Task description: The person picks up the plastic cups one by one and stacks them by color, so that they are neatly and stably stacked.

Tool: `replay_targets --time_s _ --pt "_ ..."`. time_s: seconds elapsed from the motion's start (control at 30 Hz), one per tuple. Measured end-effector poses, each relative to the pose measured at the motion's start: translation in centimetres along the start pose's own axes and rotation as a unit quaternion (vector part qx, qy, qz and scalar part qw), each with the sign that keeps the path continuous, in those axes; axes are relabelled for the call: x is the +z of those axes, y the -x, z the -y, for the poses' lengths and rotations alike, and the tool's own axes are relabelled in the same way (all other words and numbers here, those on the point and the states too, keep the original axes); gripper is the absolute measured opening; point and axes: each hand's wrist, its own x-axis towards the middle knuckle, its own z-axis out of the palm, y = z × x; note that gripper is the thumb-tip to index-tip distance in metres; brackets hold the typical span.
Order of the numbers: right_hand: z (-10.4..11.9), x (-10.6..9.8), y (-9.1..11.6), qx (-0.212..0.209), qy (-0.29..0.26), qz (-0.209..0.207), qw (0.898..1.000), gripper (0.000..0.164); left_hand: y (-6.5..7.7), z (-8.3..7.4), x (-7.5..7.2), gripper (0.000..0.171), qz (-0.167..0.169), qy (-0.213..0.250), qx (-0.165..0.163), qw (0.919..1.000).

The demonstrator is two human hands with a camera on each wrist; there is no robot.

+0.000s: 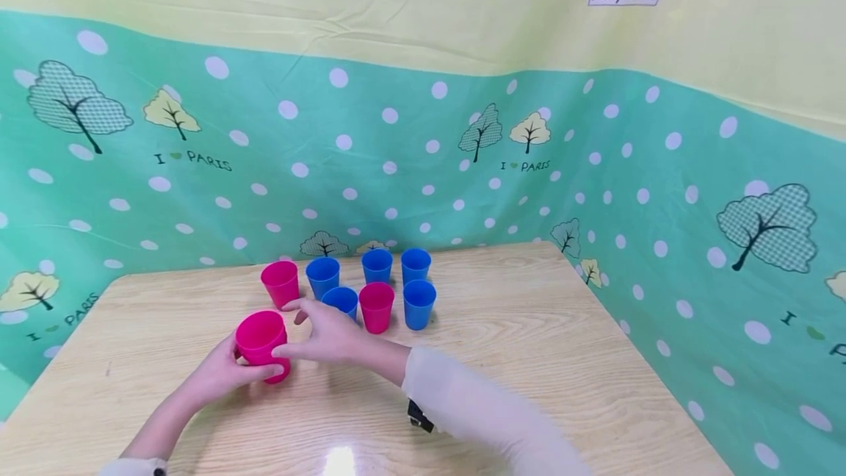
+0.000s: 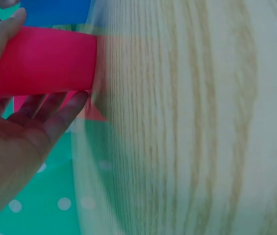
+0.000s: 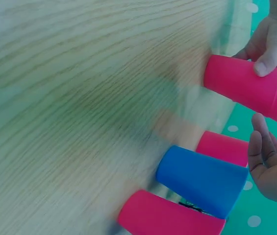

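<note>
A stack of nested pink cups (image 1: 261, 338) is held rims up, at the left part of the table (image 1: 529, 366), by the left hand (image 1: 228, 375), whose fingers and thumb are curled round its wall. Beside the rim, the right hand (image 1: 329, 334) is held open, gripping nothing (whether the stack is brushed by its thumb cannot be told). Were the left grip loosened, the stack could be tipped; were it tightened, the cups could be jammed together. Farther out, the rear pink cup (image 1: 280, 283) or the nearest blue cup (image 1: 340, 300) could be toppled by a careless right-hand sweep.
</note>
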Motion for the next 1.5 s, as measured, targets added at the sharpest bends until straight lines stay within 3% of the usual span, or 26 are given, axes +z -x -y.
replay_targets --time_s 0.43,0.7,0.93,1.23,1.5 --pt "-2.0 -2.6 2.8 -0.026 -0.033 -0.053 0.998 0.057 0.0 -0.5 0.2 0.081 -0.013 -0.018 -0.023 0.9995" --pt "-4.6 -4.5 4.5 -0.017 -0.041 -0.099 0.994 0.052 -0.1 -1.1 0.0 0.087 -0.016 -0.014 -0.036 0.9991" --pt "-6.2 -5.9 5.8 0.005 -0.037 -0.136 0.99 0.054 -0.3 -1.0 0.0 0.083 -0.019 -0.016 -0.023 0.9994" --pt "-7.7 -6.0 6.5 0.059 -0.05 -0.16 0.984 0.055 -0.4 -0.8 -0.1 0.085 -0.008 -0.018 -0.033 0.9992" --pt "-8.4 -5.3 6.5 0.072 -0.052 -0.178 0.98 0.056 -0.6 -0.8 -0.2 0.084 -0.007 -0.02 -0.029 0.9994"
